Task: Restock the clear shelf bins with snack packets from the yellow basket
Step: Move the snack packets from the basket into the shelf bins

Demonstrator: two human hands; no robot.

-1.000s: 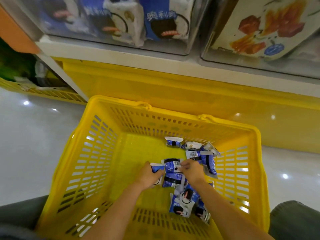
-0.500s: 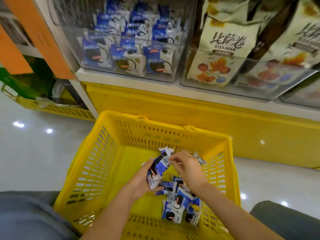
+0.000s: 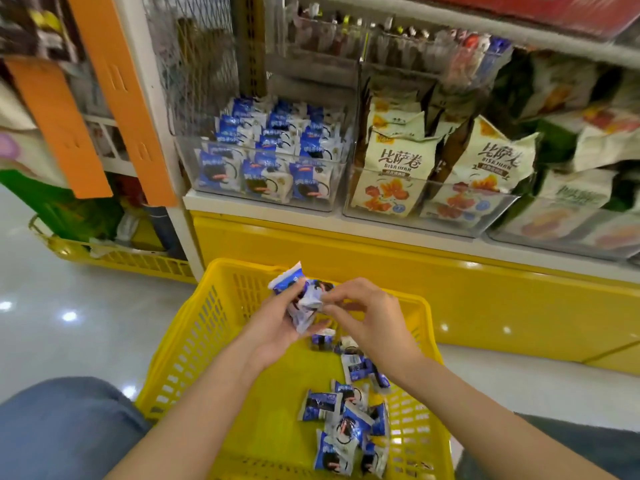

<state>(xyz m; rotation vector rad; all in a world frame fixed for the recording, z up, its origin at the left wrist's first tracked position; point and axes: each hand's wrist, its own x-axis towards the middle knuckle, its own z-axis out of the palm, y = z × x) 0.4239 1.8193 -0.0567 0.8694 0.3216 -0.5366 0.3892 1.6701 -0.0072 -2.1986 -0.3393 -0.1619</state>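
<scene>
Head view only. Mid-restock, by the look of it. Gripping a small bunch of blue-and-white snack packets [image 3: 304,299] in left hand [image 3: 273,327], fingers curled round them, raised above the far end of the yellow basket [image 3: 194,344]. Pinching the top edge of that same bunch with right hand [image 3: 370,320], thumb and forefinger closed, other fingers loosely bent. Looks like squaring up the bunch before the lift; nowhere near the shelf [image 3: 197,204] yet. Straight ahead on that shelf: clear bin [image 3: 266,151], already well filled with matching packets in rows up to the front wall, some room on top. Beside it, second bin [image 3: 433,223] of cream bags [image 3: 398,161], different product, probably not this batch. Left to shift: loose pile [image 3: 346,420] of maybe a dozen on the basket floor, near right corner. Call it well over half done for this bin; a few more handfuls needed. Can't tell the exact count in hand.
</scene>
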